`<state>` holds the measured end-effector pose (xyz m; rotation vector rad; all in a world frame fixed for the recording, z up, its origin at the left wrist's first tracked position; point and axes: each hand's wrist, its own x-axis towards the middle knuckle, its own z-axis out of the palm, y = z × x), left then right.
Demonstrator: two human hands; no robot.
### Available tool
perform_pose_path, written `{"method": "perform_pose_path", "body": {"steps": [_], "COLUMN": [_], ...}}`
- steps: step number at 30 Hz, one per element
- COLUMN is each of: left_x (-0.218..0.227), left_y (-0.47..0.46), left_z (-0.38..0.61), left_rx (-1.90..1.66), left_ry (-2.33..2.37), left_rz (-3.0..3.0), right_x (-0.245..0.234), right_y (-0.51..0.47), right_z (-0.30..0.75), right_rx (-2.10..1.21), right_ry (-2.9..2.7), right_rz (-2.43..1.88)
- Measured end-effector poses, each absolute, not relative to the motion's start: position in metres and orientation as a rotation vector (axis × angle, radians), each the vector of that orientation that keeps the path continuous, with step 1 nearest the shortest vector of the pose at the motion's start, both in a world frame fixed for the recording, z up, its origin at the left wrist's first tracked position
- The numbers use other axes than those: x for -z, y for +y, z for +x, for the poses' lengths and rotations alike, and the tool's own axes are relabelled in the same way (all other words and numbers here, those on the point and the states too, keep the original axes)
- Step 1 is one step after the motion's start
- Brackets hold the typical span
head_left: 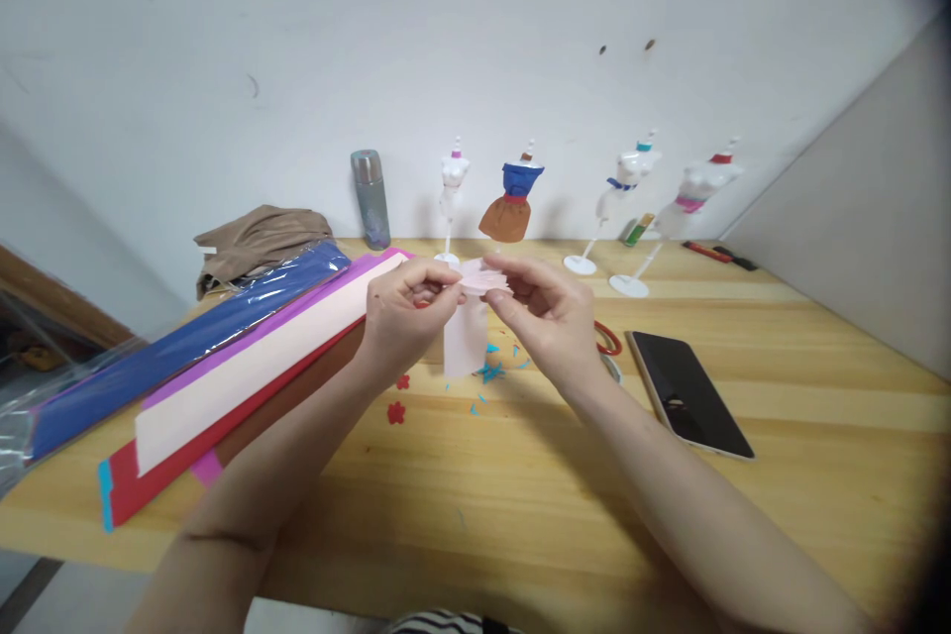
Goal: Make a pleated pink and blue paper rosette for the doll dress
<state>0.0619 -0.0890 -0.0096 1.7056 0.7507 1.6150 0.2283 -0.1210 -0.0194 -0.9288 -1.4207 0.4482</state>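
Note:
Between my two hands is a strip of pale pink paper (467, 342), gathered into small folds at its top while its lower part hangs down flat. My left hand (412, 309) pinches the left end of the folds with thumb and fingertips. On the right side, my right hand (541, 312) grips the folded edge the same way. Beneath the paper, blue paper scraps (490, 372) lie scattered on the wooden table (416, 515). Two red flower cut-outs (396, 413) rest nearby. Red-handled scissors (608, 339) are partly hidden behind my right hand.
Long colored paper sheets (245, 376) are stacked at left, beside a brown cloth (260, 236). A flask (369, 200) stands near the wall. Several small white mannequins (633, 168) line the back, one wearing a blue and brown dress (512, 203). A phone (689, 394) lies at right.

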Motion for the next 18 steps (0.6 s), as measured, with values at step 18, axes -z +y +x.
{"method": "perform_pose_path", "body": {"steps": [18], "left_x": [-0.003], "left_y": [-0.089], "left_z": [0.054], "left_rx": [-1.539], "left_ry": [0.666], "left_rz": [1.845], "right_x": [0.016], "right_y": [-0.122], "right_z": [0.228], "right_rx": [-0.436], "right_ry": [-1.395], "right_rz": [-0.889]}}
